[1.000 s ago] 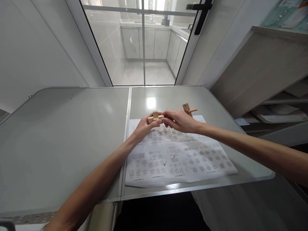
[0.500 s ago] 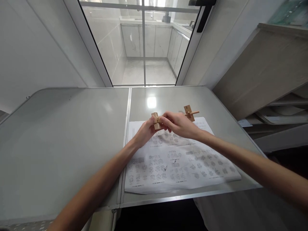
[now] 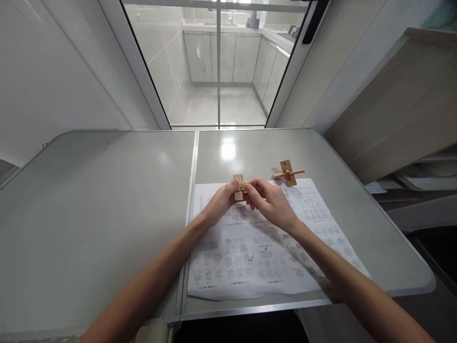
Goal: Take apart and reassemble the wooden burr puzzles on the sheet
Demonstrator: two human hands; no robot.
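Both hands meet over the far end of a printed instruction sheet point(image 3: 271, 247) on the grey table point(image 3: 96, 200). My left hand point(image 3: 220, 202) and my right hand point(image 3: 269, 202) pinch a small wooden puzzle piece point(image 3: 239, 186) between their fingertips, holding it just above the paper. The block stands roughly upright, its lower part hidden by my fingers. A second wooden puzzle point(image 3: 288, 172), a flat tab marked with a number and crossed by a thin stick, lies on the table beyond my right hand, untouched.
The table is two panels joined by a metal seam point(image 3: 191, 200). A glass sliding door point(image 3: 221, 62) stands behind it. Wooden shelving point(image 3: 400, 109) with stacked papers rises at the right. The sheet's near edge lies close to the table's front edge.
My hands have drawn slightly nearer to me and turned the wooden piece from lying crosswise to standing more upright. The view has shifted a little; the second puzzle has not moved.
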